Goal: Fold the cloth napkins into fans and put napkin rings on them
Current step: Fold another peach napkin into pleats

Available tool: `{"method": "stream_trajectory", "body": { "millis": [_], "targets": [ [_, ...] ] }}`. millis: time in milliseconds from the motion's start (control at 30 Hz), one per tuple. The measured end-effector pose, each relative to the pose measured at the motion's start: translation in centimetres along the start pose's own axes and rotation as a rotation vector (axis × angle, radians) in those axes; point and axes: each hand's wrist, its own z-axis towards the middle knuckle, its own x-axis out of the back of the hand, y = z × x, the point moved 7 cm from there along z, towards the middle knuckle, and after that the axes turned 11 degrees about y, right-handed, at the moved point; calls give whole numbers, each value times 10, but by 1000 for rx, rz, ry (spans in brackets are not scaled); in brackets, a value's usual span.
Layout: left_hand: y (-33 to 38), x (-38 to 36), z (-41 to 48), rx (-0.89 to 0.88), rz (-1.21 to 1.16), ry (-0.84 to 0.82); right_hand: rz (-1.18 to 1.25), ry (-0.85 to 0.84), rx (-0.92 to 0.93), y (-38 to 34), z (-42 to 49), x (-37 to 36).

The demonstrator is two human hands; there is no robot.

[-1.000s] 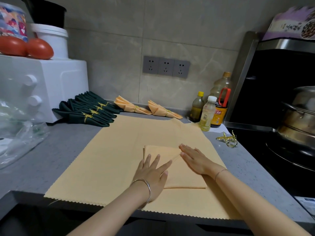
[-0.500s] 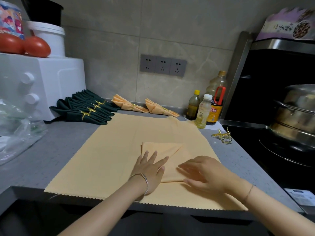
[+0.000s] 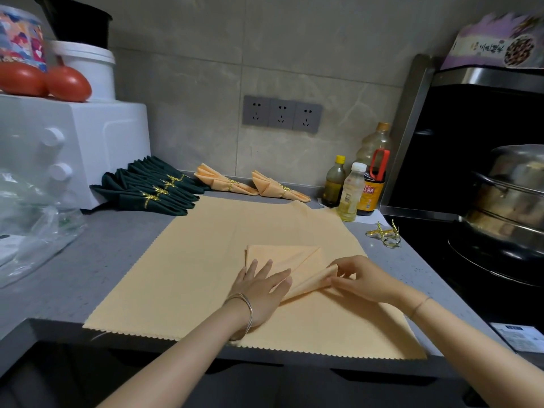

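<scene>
While left hand (image 3: 259, 293) stays flat on folded napkin (image 3: 282, 257), right hand (image 3: 362, 278) now pinches its lifted edge, grip narrow

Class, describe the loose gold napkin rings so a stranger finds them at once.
Start at the black stove on the right. On the grey counter beside it, in front of the bottles, lie the gold napkin rings. Unlike those round the folded napkins, these hold no cloth.

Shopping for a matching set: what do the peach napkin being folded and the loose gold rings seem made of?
Peach napkin: likely woven cloth, matte; it creases softly and bends where the right hand pinches it. Gold rings: shiny metal or metallic-coated plastic; they glint, but which is unclear.
</scene>
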Motion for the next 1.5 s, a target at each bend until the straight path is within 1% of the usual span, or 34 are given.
{"method": "stream_trajectory", "body": {
  "millis": [133,367,467,600,767,900,1000,1067,1133,1200,1267,1400,1500],
  "targets": [
    [-3,-2,2,15,-42,-27,195,66,-150,11,9,-1],
    [-3,-1,6,-15,-19,-10,171,173,-271,23,21,-10],
    [-5,-3,8,-20,4,7,148,195,-285,23,24,-12],
    [-5,-5,11,-23,28,16,64,178,-277,21,29,-15],
    [-5,2,18,8,27,-61,-33,110,-285,21,37,-16],
    [-17,21,53,46,128,26,-69,77,-294,21,41,-16],
    [-26,27,74,45,141,27,-95,66,-297,21,43,-16],
    [-24,33,79,22,202,62,-117,65,-292,21,44,-16],
    [-19,43,80,12,319,126,-144,67,-283,21,45,-16],
    [-15,51,76,39,414,161,-201,80,-266,19,46,-14],
    [-11,55,70,68,466,158,-260,122,-251,18,48,-11],
    [-2,53,45,121,428,88,-298,211,-265,21,49,-9],
    [10,40,28,159,267,13,-314,247,-293,25,49,-12]
  ]
}}
